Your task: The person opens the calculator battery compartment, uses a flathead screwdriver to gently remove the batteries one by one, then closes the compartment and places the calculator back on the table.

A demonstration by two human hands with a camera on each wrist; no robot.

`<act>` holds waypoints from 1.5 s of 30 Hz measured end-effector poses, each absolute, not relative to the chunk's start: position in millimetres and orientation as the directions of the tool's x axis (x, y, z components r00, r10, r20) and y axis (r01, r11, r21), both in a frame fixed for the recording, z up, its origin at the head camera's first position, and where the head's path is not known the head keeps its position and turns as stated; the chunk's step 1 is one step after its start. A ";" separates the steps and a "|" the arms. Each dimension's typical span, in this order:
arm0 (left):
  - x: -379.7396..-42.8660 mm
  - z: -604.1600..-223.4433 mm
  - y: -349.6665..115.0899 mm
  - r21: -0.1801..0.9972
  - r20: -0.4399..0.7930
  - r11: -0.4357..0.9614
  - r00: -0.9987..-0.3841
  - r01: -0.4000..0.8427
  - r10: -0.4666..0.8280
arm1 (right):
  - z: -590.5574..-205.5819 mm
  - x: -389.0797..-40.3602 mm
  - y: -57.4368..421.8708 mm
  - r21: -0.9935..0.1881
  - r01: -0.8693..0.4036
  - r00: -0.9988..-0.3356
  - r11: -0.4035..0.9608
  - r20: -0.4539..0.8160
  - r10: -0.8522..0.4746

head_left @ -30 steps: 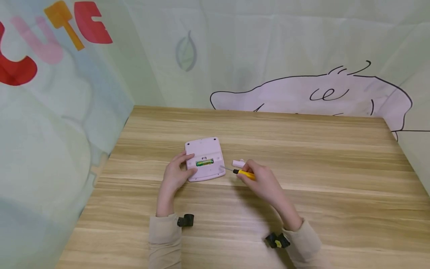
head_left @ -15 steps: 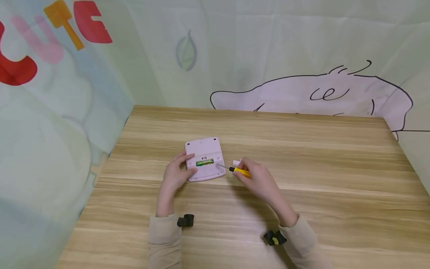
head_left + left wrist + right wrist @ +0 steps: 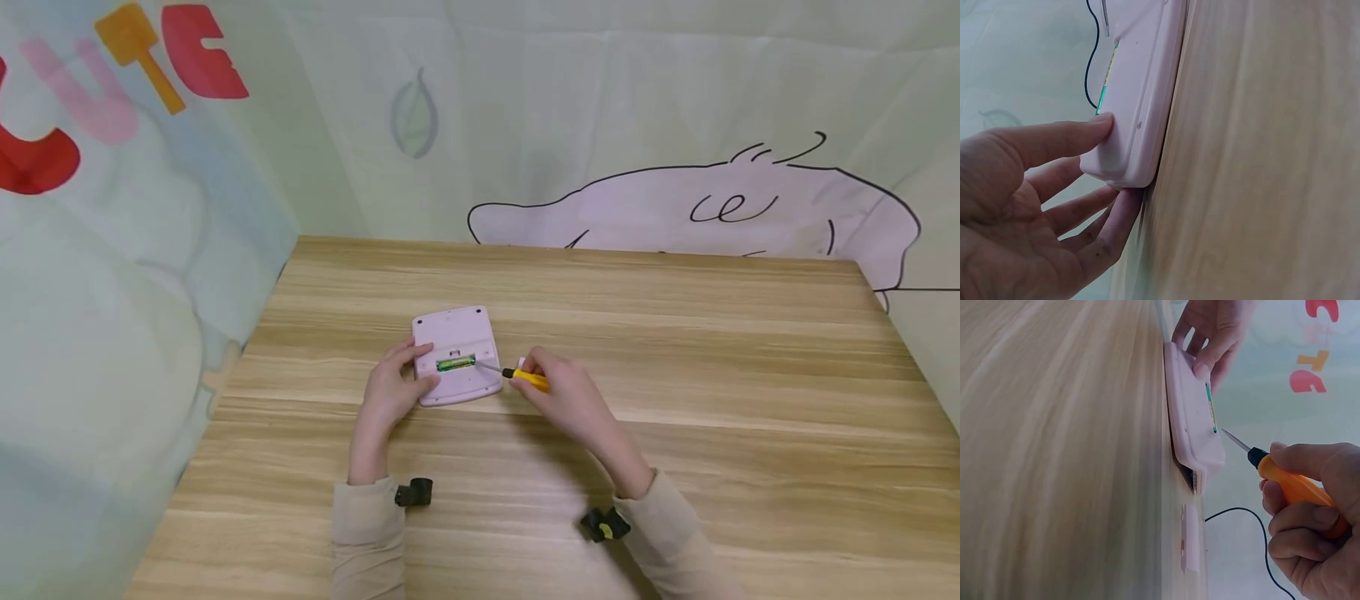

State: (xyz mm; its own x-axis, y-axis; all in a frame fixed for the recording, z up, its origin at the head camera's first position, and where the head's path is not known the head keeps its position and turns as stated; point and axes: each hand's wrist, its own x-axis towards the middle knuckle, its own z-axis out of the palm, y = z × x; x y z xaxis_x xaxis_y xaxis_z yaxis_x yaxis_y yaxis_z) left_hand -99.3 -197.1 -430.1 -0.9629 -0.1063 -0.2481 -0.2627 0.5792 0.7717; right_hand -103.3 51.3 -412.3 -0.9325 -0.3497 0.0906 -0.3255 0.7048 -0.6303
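Observation:
A pink calculator [image 3: 461, 387] lies face down on the table, with a green battery [image 3: 456, 363] showing in its uncovered battery slot. My left hand [image 3: 387, 393] holds its left side; in the left wrist view the thumb presses on the back while other fingers reach around the edge. In my right hand [image 3: 572, 398] is a small screwdriver [image 3: 531, 380], pinched and wrapped by its yellow handle. Its metal tip points at the right end of the battery, overlapping the slot's edge in the head view. The right wrist view shows a slight gap between the tip and the battery.
The small pink battery cover [image 3: 1190, 537] lies on the wooden table [image 3: 712, 400] right of the calculator, mostly hidden behind my right hand in the head view. Printed fabric walls [image 3: 345, 125] stand behind and to the left of the table.
My right hand has moved left with the screwdriver, bringing its tip from the calculator's lower right to the battery's right end. The left hand and the calculator stay in place.

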 end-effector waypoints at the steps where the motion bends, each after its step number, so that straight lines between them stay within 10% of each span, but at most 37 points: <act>1: -99.3 -430.4 -197.2 0.772 -0.249 0.578 -0.963 -0.263 -0.106 | -412.4 -103.7 50.6 -0.629 -0.326 -0.932 0.706 0.090 -0.350; 45: -100.2 -430.3 -198.2 0.774 -0.239 0.582 -0.966 -0.249 -0.095 | -382.4 -104.0 23.7 -0.437 -0.414 -0.904 0.799 0.090 -0.419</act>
